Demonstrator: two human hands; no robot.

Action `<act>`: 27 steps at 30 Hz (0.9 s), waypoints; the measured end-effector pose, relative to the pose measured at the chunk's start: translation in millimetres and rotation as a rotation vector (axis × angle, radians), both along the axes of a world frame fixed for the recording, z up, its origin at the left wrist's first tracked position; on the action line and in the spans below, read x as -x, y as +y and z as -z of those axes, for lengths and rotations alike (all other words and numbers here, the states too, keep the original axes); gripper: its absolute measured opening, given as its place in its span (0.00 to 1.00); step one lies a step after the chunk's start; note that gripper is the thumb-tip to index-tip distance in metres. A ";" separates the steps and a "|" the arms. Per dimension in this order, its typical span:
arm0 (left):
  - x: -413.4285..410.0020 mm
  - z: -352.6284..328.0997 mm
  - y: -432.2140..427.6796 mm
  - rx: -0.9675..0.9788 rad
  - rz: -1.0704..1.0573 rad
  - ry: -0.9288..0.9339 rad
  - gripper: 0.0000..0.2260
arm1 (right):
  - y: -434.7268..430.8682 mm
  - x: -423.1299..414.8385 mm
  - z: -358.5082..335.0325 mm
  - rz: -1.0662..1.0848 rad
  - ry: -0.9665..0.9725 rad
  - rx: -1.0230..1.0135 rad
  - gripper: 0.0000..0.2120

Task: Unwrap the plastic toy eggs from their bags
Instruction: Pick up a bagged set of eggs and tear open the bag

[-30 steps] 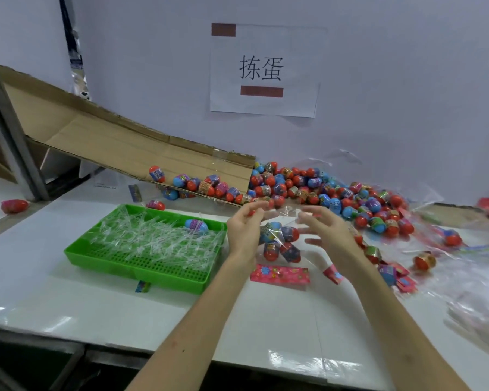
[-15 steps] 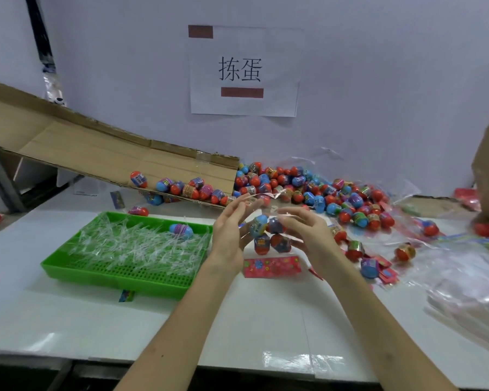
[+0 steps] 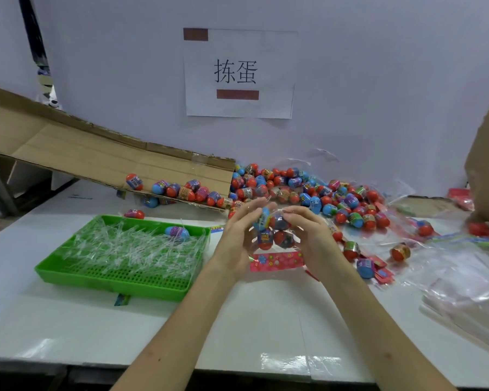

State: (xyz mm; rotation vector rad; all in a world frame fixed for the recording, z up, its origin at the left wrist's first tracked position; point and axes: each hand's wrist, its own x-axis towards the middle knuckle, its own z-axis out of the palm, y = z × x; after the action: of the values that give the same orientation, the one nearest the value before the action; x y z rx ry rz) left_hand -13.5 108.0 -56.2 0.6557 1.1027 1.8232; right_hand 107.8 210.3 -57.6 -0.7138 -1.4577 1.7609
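**A bag of eggs held up in two hands**

A clear bag [image 3: 275, 221] with a few red and blue eggs [image 3: 266, 239] inside was held up over the worktop [image 3: 68, 320], right in the middle. The left hand [image 3: 237, 238] lay flat on the bag's left side, with its fingers nearly straight and pointing up. The right hand [image 3: 311, 235] was on the other side. Its fingers were bent over the top of the bag and pinched the plastic there. A pink card [image 3: 277, 261] with flowers on it sat just under the bag. I could not tell if it hung from the bag or lay on the worktop.

Behind the hands, a big pile [image 3: 308, 193] of more eggs lay by the wall and spread out to the right. A cardboard ramp [image 3: 110, 153] sloped down to the pile from the left, and a row of eggs sat on its low edge.

A green tray [image 3: 119, 280] stood to the left of the hands. It was full of thin clear strips [image 3: 130, 244], with one lone egg [image 3: 177, 232] on top.

Clear plastic [image 3: 463, 277] lay on the right side of the worktop. A paper sign [image 3: 237, 74] hung on the wall.
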 end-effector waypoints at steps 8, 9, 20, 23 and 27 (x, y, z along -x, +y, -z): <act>0.2 1.0 0.1 -0.079 0.078 -0.087 0.15 | -3.7 -0.9 -2.3 -0.051 0.126 0.076 0.10; 0.0 0.5 -0.7 -0.088 0.093 -0.095 0.16 | -4.7 -1.7 -3.1 -0.057 0.158 0.104 0.08; 3.0 -2.4 -8.7 -0.203 0.340 -0.071 0.09 | -7.5 -6.2 -9.6 -0.109 0.270 0.155 0.07; 3.8 -0.3 -9.2 -0.217 0.390 -0.053 0.07 | -4.9 -8.1 -7.9 -0.166 0.316 0.191 0.11; 4.2 1.3 -9.6 -0.209 0.437 -0.023 0.13 | -4.6 -9.4 -8.8 -0.218 0.365 0.241 0.13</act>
State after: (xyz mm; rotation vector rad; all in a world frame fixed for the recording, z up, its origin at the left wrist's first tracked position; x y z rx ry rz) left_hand -17.7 98.4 -57.5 0.9168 0.6889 1.5677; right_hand 117.2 205.7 -48.9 -0.3317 -1.1206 2.1288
